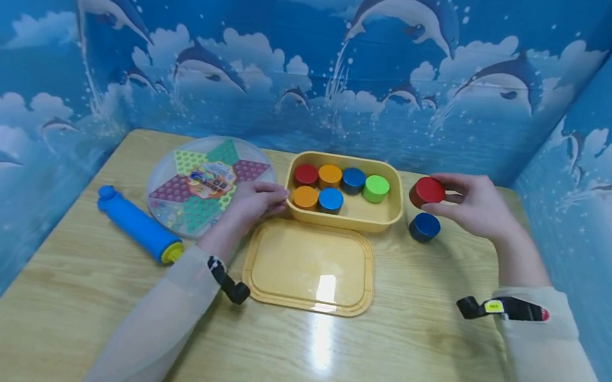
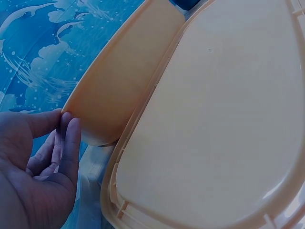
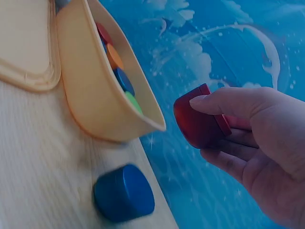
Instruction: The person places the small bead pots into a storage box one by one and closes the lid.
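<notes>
Though partly behind fingers (image 3: 225, 163), red container (image 3: 193, 119) pinched in right grip (image 1: 476, 205), box rim (image 1: 339, 219) in left grip (image 1: 256, 200).

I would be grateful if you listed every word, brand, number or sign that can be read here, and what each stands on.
No text reads clearly.
Game board: the colourful printed centre seems to carry lettering, too small and blurred to read.
Right wrist strap: yellow-green label, its marks too blurred to read.
Red pot, yellow box and blue tube: no lettering visible.
</notes>
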### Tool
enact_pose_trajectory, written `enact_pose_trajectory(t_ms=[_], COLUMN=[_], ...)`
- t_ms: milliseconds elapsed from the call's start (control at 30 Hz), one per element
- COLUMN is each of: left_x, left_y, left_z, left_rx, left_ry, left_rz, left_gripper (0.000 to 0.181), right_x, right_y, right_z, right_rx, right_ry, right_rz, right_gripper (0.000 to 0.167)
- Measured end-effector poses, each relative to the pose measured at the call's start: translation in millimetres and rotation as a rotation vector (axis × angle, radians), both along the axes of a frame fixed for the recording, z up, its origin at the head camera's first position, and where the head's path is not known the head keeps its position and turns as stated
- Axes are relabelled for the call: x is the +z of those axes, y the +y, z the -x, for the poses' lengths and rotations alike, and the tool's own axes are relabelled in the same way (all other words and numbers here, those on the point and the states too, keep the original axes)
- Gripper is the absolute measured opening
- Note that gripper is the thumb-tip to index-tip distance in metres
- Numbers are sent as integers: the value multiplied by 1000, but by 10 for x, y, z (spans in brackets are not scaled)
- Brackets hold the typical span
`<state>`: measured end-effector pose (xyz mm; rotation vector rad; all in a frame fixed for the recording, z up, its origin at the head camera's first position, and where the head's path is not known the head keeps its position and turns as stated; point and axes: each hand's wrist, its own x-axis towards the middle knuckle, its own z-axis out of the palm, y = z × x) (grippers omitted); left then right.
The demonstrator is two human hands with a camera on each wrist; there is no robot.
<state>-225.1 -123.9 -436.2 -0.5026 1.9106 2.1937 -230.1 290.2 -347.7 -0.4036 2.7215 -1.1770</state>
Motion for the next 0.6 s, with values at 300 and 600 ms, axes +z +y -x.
enact_pose_trajectory(t_ms=[300, 600], left_x=[-1, 27], left_y=[-12, -4], left_z=[5, 6], left_rx=[-1, -18], left_ry=[-16, -40], left_rz=[11, 54], left_gripper=[28, 27], right_x=[16, -124], right_y=[-353, -627], right_z=[138, 298], right_rx=[111, 173], right_ry=[-2, -50], right_rz=[-14, -24], right_gripper=[63, 61])
